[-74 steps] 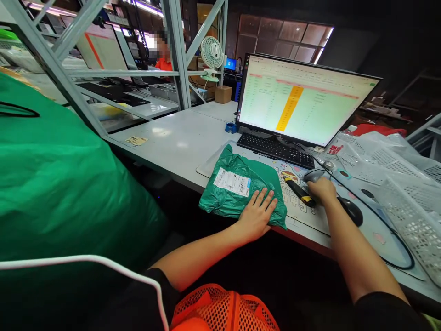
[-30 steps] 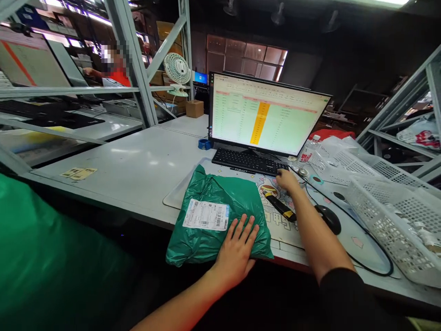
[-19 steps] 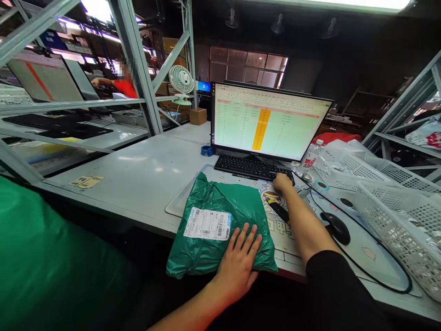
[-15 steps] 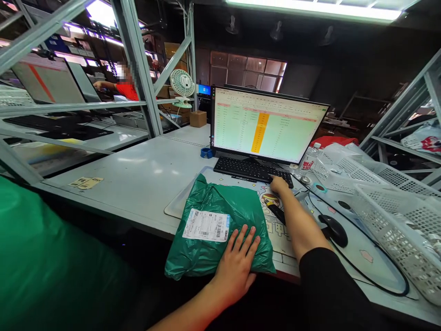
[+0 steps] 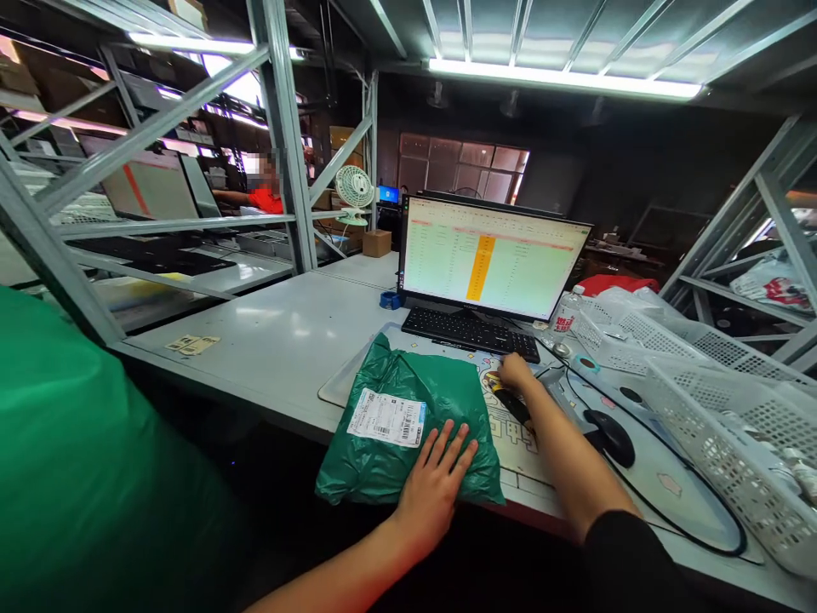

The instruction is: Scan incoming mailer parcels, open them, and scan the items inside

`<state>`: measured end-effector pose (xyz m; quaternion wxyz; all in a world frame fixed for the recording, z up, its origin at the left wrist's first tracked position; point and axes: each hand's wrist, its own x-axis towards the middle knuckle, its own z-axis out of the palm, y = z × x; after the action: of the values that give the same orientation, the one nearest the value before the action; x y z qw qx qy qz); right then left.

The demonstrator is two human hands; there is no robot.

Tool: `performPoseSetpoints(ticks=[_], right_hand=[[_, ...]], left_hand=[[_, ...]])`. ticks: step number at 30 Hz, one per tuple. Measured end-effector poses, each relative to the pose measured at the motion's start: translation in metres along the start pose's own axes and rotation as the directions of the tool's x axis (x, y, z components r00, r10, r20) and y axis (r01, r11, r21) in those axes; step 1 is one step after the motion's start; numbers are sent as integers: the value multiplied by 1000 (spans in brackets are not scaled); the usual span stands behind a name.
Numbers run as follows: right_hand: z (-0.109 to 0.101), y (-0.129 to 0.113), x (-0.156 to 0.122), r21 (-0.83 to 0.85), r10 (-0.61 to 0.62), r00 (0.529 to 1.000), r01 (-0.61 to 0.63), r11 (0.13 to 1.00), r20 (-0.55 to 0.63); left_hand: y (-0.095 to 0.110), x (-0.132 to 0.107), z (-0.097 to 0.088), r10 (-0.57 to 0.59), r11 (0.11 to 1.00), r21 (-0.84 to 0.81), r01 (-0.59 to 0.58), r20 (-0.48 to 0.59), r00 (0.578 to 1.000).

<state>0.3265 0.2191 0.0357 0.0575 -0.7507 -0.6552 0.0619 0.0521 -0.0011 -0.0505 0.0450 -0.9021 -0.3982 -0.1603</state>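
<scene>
A green plastic mailer bag (image 5: 440, 383) with a white printed label (image 5: 387, 418) lies at the desk's front edge. My left hand (image 5: 436, 477) rests on its lower right part, fingers spread flat. Beyond the bag, my right hand (image 5: 516, 372) is at the front edge of the black keyboard (image 5: 469, 329); its fingers point away and down and are mostly hidden. Just below that hand lies a yellow and black utility knife (image 5: 509, 400), partly behind the wrist. I cannot tell whether the hand touches it.
A monitor (image 5: 491, 255) with a spreadsheet stands behind the keyboard. To the right are a mouse (image 5: 611, 436), its cable, a bottle (image 5: 567, 311) and white plastic baskets (image 5: 721, 443). A large green bag (image 5: 70, 443) bulges at left. Beyond the metal frame (image 5: 290, 136) sits a person in red (image 5: 266, 200).
My right hand has drawn back from the keys to the keyboard's front edge. My left hand stays flat on the mailer bag. The camera view has tilted up.
</scene>
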Motion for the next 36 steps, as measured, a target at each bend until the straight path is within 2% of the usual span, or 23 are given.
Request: performPoseSetpoints(ticks=[3, 5, 7, 9, 10, 11, 12, 13, 15, 16, 18, 20, 22, 24, 26, 28, 30, 32, 34, 36], right_hand=[[8, 5, -41, 36, -161, 987, 161, 986, -5], [17, 15, -71, 66, -213, 976, 215, 974, -34], [26, 24, -98, 81, -206, 976, 211, 974, -66], [34, 30, -119, 95, -184, 975, 196, 976, -125], [36, 31, -125, 107, -178, 970, 197, 974, -165], [38, 32, -129, 124, -173, 963, 202, 972, -208], [37, 31, -130, 145, -165, 954, 205, 968, -249], [36, 30, -130, 172, -151, 946, 206, 963, -287], [26, 28, -128, 241, -123, 929, 216, 946, -350], [18, 26, -129, 280, -110, 916, 230, 932, -385], [-6, 20, -140, 367, -83, 884, 274, 889, -459], [-37, 7, -165, 475, -54, 838, 359, 803, -543], [-67, -19, -198, 581, -28, 762, 517, 629, -647], [-89, -54, -226, 561, -127, 716, 633, 533, -687], [-96, -91, -240, 508, -289, 710, 676, 534, -642], [-86, -115, -238, 435, -380, 695, 695, 572, -610], [-63, -119, -229, 392, -406, 723, 663, 638, -559], [-36, -103, -218, 379, -407, 819, 555, 741, -404], [-12, -76, -209, 327, -356, 920, 392, 860, -166], [2, -46, -202, 238, -256, 966, 255, 937, -26]], left_hand=[[-15, -10, -14, -78, 996, 42, 78, 2, 997], [-36, -15, -33, -123, 992, 20, 123, 31, 992], [-66, -14, -62, -158, 982, -94, 164, 67, 985], [-100, -5, -101, -292, 914, -296, 276, -9, 956], [-117, 3, -121, -409, 853, -392, 343, -94, 908], [-132, 11, -141, -542, 767, -503, 398, -178, 821], [-146, 19, -158, -674, 664, -619, 420, -250, 695], [-156, 26, -173, -748, 600, -690, 405, -305, 590], [-166, 36, -190, -802, 567, -709, 419, -359, 477], [-166, 39, -192, -806, 573, -695, 434, -385, 449], [-158, 41, -187, -780, 620, -652, 436, -454, 430], [-145, 41, -173, -709, 702, -604, 378, -543, 450], [-131, 44, -157, -631, 772, -554, 313, -603, 488], [-118, 48, -143, -590, 801, -531, 276, -628, 507], [-106, 53, -134, -573, 812, -536, 230, -661, 484], [-98, 56, -128, -564, 814, -557, 164, -692, 451], [-99, 55, -125, -579, 799, -591, 115, -701, 416], [-112, 51, -121, -631, 761, -638, 119, -685, 364], [-137, 47, -116, -735, 672, -712, 204, -606, 304], [-165, 44, -110, -858, 509, -782, 360, -430, 281]])
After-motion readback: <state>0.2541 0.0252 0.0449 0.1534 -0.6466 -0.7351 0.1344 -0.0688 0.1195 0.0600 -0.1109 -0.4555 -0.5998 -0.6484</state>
